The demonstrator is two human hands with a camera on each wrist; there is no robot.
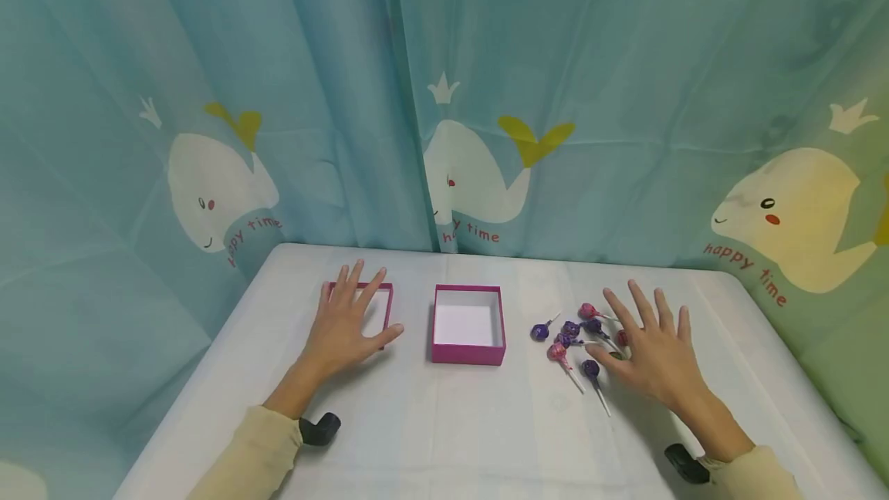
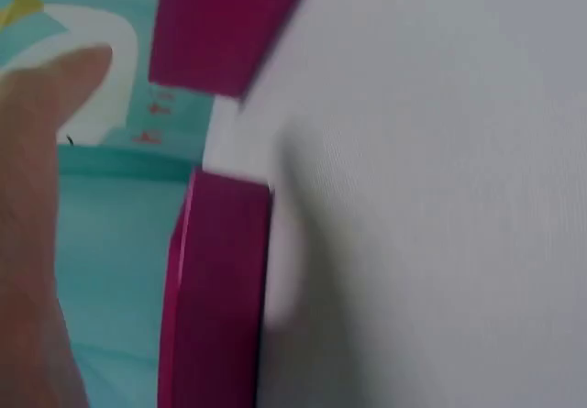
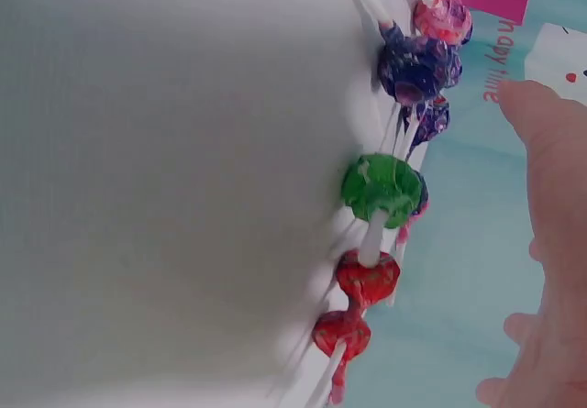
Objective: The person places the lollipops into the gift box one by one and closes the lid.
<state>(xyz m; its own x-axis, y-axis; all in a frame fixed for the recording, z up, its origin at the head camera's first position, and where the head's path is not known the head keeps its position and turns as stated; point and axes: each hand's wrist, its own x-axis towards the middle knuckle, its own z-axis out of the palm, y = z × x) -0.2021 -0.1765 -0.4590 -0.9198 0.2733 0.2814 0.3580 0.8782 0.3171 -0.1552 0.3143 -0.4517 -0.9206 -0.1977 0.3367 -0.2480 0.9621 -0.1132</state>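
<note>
While the left grip [image 1: 343, 332] spread wide over a magenta-rimmed box piece [image 1: 377, 309], contact unclear, the right grip [image 1: 656, 355], also wide, hung empty by the lollipops [image 1: 557, 352]; the open box [image 1: 468, 355] sat upright between them on the bench [image 1: 444, 423], probably central so either side could reach it.

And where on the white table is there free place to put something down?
Most room is on the table in front of the middle box, between the two sleeves. A narrower bare strip lies between that box and the lollipops; another between it and the box part under the left hand. It is crowded around the lollipops, by the right hand.
</note>
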